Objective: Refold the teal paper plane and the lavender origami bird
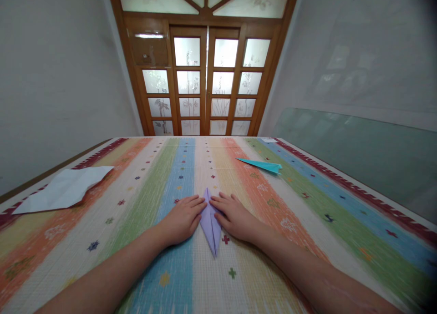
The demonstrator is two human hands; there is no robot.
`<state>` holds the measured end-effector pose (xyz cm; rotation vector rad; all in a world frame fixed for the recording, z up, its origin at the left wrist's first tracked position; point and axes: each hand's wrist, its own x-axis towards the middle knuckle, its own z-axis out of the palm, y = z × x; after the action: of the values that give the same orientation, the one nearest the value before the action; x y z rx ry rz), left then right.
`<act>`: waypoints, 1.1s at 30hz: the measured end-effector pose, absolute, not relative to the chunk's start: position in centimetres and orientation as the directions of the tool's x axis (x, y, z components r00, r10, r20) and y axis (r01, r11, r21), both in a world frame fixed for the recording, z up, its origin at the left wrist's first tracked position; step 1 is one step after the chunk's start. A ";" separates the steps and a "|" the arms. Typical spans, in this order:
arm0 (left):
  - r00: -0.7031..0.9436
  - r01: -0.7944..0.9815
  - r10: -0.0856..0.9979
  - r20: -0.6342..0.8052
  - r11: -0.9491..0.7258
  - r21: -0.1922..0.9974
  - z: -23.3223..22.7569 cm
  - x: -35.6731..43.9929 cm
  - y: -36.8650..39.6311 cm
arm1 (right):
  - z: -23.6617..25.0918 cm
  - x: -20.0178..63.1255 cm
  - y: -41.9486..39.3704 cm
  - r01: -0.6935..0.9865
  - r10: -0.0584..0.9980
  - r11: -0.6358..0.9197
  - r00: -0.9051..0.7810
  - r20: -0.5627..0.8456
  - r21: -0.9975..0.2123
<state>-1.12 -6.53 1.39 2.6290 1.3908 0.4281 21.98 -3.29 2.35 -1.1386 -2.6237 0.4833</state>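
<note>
A folded piece of purple origami paper (210, 230) lies flat on the striped tablecloth, a long narrow diamond with a crease or slit down its lower half. My left hand (184, 217) rests palm down at its left edge, fingers stretched out and fingertips on the paper. On the opposite edge, my right hand (235, 215) lies flat in the same way, its fingers touching the upper part. Both hands are open, and neither grasps the paper. The far tip shows between the fingertips, and the near tip points toward me.
A turquoise folded paper plane (262, 165) lies beyond my right hand. At the far left is a creased white sheet (64, 189). The striped tablecloth (136, 241) covers the table. Behind it stand wooden doors with glass panes (206, 77), and a greenish glass panel (358, 154) leans at the right.
</note>
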 end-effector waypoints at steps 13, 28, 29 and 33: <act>0.419 0.882 0.899 0.130 -0.437 0.178 0.9 -1.0 -6.4 | 1.8 21.9 -3.0 0.764 0.807 0.574 -0.589 0.046 -0.293; 0.438 0.892 0.895 0.081 -0.444 0.084 1.1 -1.0 -6.0 | 1.5 22.0 -3.3 0.771 0.802 0.588 -0.595 0.051 -0.246; 0.447 0.888 0.891 0.077 -0.453 0.081 1.3 -1.2 -5.8 | 1.5 22.0 -3.3 0.771 0.802 0.588 -0.596 0.050 -0.244; 0.470 0.875 0.879 0.077 -0.476 0.092 1.8 -1.6 -4.2 | 1.4 22.0 -3.2 0.769 0.800 0.592 -0.598 0.053 -0.240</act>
<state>-1.61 -4.22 1.82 2.6590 1.5874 0.1754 21.95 -3.20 1.43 -1.3219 -2.6616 0.2894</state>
